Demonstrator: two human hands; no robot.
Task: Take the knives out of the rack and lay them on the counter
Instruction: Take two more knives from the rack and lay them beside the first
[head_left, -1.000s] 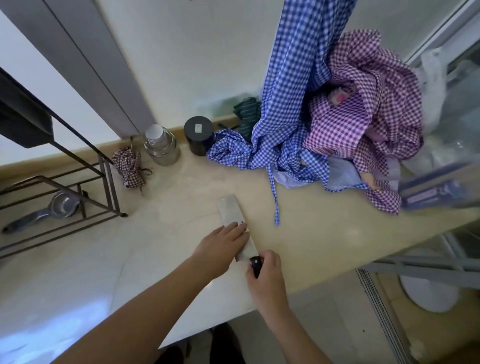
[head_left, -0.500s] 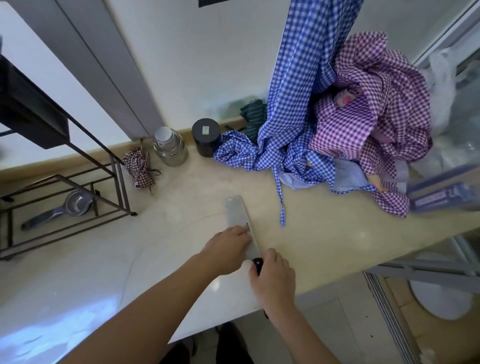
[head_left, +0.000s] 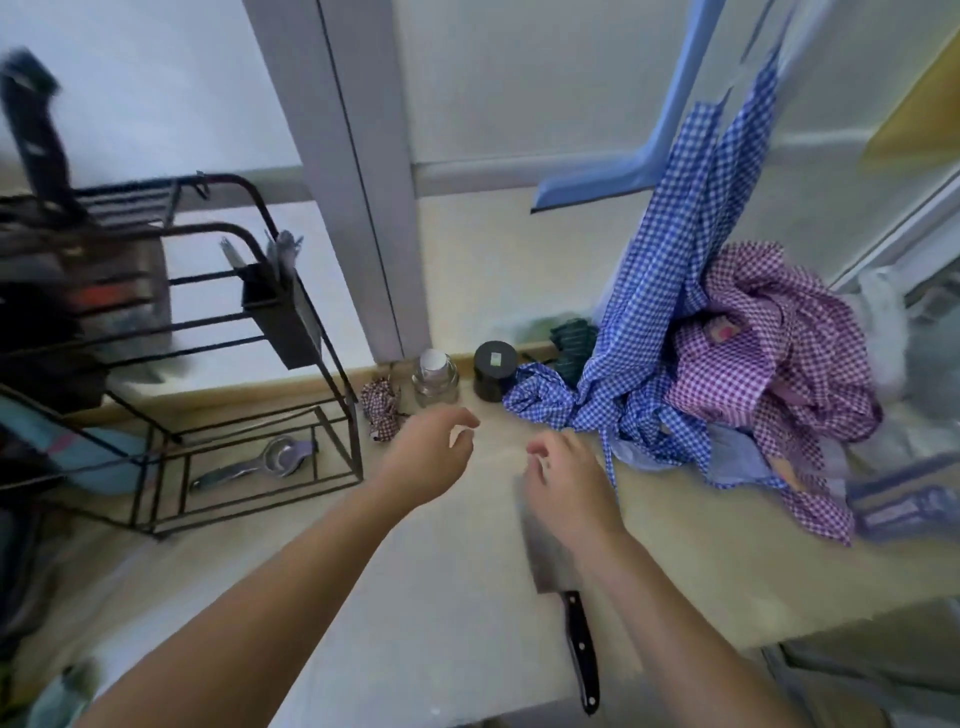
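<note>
Lying flat on the pale stone counter (head_left: 426, 597), the broad steel cleaver with a black riveted handle (head_left: 566, 608) looks delivered, and both hands (head_left: 431, 457) (head_left: 566, 483), open and empty, must next reach left to the black wire rack (head_left: 249, 332), where a dark blurred handle (head_left: 36, 135) waits.

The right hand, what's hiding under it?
A knife lies on the counter under the right hand. Its black handle and lower blade show; the blade's far end is covered by the hand and wrist.
</note>
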